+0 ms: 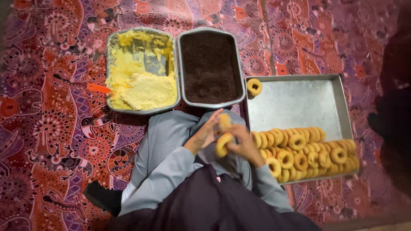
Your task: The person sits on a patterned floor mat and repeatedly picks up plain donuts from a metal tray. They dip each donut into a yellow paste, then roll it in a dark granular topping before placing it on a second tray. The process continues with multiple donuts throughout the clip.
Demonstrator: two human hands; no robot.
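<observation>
Head view showed the left hand (204, 136) and right hand (243, 145) clamped together on 2 pale ring-shaped doughnuts (224, 136) over the lap, with the metal tray of yellow cream (141, 70) within reach at 11 o'clock, the tray of dark crumbs (209, 66) at 12 and the doughnut-stacked steel tray (299, 102) at 3.

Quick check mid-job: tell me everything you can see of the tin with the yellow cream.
The cream tin is a rectangular grey metal pan on the patterned cloth, touching the tin of dark crumbs on its right. Pale yellow cream is heaped at its near end; the far part is scraped to smeared metal. An orange handle pokes over its left rim.
</observation>
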